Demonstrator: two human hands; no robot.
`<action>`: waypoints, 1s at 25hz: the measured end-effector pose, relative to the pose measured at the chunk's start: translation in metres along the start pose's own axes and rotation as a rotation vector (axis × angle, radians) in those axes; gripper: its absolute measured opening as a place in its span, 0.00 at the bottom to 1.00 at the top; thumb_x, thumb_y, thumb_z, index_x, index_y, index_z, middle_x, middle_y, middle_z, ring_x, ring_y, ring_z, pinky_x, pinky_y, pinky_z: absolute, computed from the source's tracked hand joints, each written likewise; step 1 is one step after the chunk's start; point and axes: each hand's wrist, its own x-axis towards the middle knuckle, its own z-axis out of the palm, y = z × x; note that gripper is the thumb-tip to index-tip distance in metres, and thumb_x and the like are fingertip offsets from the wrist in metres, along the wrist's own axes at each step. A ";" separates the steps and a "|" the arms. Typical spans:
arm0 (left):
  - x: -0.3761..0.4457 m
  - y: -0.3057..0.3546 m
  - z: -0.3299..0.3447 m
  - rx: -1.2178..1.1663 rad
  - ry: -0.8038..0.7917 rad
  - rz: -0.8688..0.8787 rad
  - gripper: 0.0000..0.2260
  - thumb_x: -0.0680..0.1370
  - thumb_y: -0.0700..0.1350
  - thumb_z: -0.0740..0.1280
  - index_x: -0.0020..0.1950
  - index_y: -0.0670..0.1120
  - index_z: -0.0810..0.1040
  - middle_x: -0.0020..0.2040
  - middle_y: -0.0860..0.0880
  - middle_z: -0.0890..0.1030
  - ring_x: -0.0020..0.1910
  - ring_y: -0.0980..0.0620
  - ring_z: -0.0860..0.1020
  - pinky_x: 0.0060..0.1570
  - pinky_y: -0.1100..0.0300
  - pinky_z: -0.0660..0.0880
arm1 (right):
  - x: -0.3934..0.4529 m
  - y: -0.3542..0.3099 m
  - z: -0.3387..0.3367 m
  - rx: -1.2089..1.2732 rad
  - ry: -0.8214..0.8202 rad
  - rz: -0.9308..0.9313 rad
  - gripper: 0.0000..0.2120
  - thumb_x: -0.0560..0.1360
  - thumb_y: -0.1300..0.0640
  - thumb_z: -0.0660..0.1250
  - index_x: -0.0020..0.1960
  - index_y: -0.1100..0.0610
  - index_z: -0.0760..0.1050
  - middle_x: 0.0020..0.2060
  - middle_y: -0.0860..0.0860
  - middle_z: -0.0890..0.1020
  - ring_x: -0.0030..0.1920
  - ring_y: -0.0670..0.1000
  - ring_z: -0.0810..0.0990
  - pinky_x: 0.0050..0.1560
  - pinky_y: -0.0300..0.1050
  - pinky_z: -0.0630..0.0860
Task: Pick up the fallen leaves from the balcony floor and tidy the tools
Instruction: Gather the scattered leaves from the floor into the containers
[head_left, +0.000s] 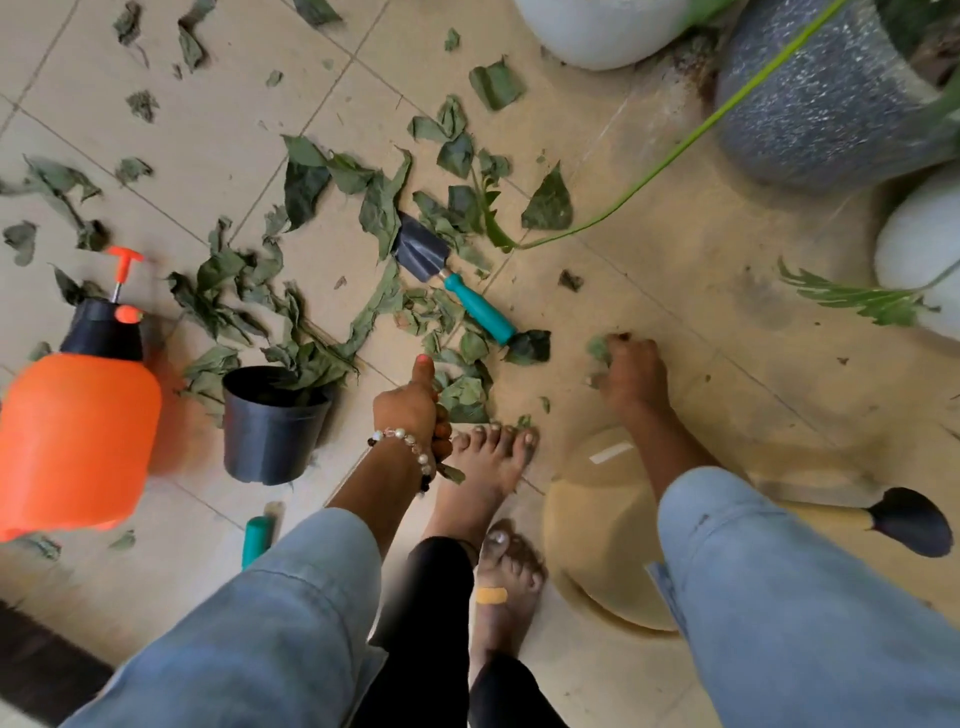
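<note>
The right hand (631, 376) is lowered to the floor tiles (675, 291), its grip curled around a small clump of green leaf pieces (598, 349) held at the fingertips. The left hand (410, 402) is closed in a fist with the thumb raised, and dry leaves (462, 395) are bunched in its grip. More fallen leaves (332, 176) are scattered over the tiles ahead of both hands. A trowel (452, 283) with a teal handle and dark blade lies among them, just beyond the hands. A black plastic pot (272, 431) with leaves in it stands left of the left hand, beside an orange pressure sprayer (78, 421). A second teal handle (256, 540) is seen near the left sleeve.
</note>
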 end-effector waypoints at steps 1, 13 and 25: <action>0.013 -0.023 0.008 0.001 -0.002 0.032 0.08 0.78 0.46 0.64 0.55 0.48 0.78 0.46 0.45 0.81 0.42 0.43 0.79 0.37 0.52 0.71 | 0.002 -0.004 0.009 -0.070 0.024 -0.037 0.14 0.77 0.60 0.63 0.62 0.64 0.74 0.56 0.63 0.77 0.58 0.60 0.75 0.54 0.48 0.72; -0.004 0.059 -0.051 -0.993 0.259 -0.668 0.20 0.79 0.56 0.63 0.36 0.42 0.76 0.31 0.42 0.79 0.27 0.46 0.76 0.24 0.61 0.72 | -0.070 -0.072 -0.056 1.513 -0.311 0.128 0.08 0.69 0.67 0.72 0.48 0.61 0.82 0.44 0.55 0.86 0.48 0.53 0.84 0.50 0.46 0.80; -0.078 0.063 -0.089 -1.085 0.269 -0.891 0.17 0.78 0.54 0.64 0.35 0.44 0.74 0.27 0.47 0.75 0.23 0.49 0.73 0.25 0.62 0.71 | -0.164 -0.117 -0.057 0.222 -0.660 -0.708 0.12 0.74 0.55 0.67 0.57 0.45 0.76 0.76 0.43 0.45 0.75 0.52 0.44 0.69 0.61 0.53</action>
